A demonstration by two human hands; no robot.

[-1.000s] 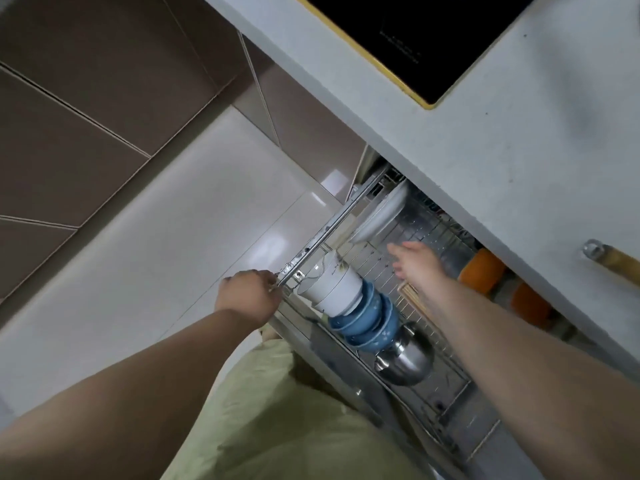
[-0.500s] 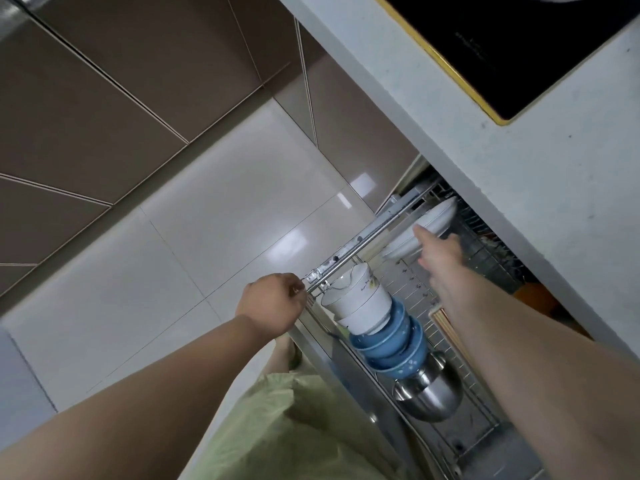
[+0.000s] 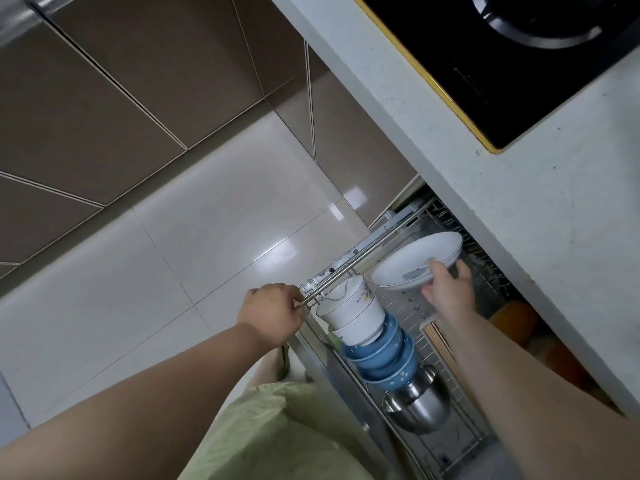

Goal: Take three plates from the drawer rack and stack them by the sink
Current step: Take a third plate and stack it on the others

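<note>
Holding a white plate (image 3: 414, 263) by its near rim, the right hand (image 3: 446, 289) has the thumb on the upper face and fingers underneath; the plate is tilted, raised above the wire rack (image 3: 412, 308), just under the counter (image 3: 540, 216) edge.

Left hand (image 3: 273, 311): clenched around the metal rail (image 3: 353, 265) at the front corner of the pulled-out drawer.

Rack contents, front row, all lying on their sides and nested against one another:
- White bowls (image 3: 353, 311) with a thin dark rim line and small print on the side, nearest the left hand.
- Blue bowls (image 3: 381, 355), directly behind the white ones and touching them.
- Steel bowls (image 3: 419, 405), last in the row, touching the blue ones.

Other items:
- Chopsticks (image 3: 440, 341), a light wooden bundle lying on the rack beside the right forearm.
- Orange items (image 3: 512, 318) in the shadow under the counter; what they are cannot be told.
- Cooktop (image 3: 502, 64), black glass with a gold edge, set into the pale speckled counter above the drawer.
- Floor (image 3: 194, 244), glossy pale tiles, left of the drawer.
- Cabinets (image 3: 114, 98), brown fronts, across the floor from the drawer.
- Green garment (image 3: 273, 431) at the lower centre, between the two forearms.
</note>
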